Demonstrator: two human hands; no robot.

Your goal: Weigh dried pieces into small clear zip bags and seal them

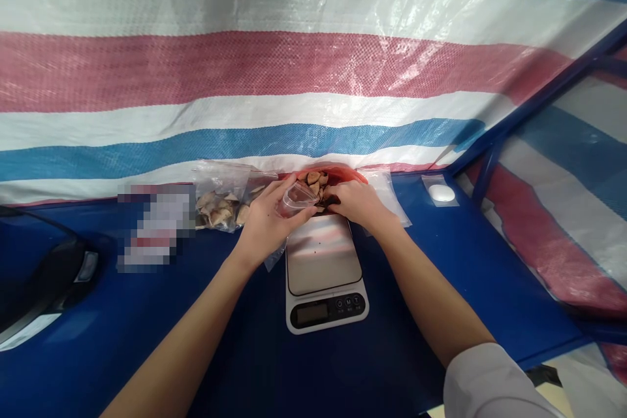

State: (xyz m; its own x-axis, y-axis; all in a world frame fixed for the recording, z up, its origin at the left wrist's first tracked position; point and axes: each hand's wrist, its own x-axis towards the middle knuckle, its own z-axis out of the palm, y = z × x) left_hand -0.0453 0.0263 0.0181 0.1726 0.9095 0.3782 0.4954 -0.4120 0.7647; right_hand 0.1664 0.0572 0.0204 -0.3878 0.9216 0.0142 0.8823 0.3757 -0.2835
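My left hand is wrapped round a clear plastic cup, tilted beside a red plastic bag. Brown dried slices with dark rims fill the bag's mouth. At its right side, my right hand reaches in among the slices, fingers bent together at a dark slice; its fingertips are partly hidden. Right below both hands is a white kitchen scale with a shiny metal plate. A few dark specks lie on that plate, and the display looks blank.
Clear zip bags of pale dried slices lie left of my left hand. A flat clear bag and a small bag with a white round object are to the right. A black device stands left on the blue table. Striped sheeting hangs behind.
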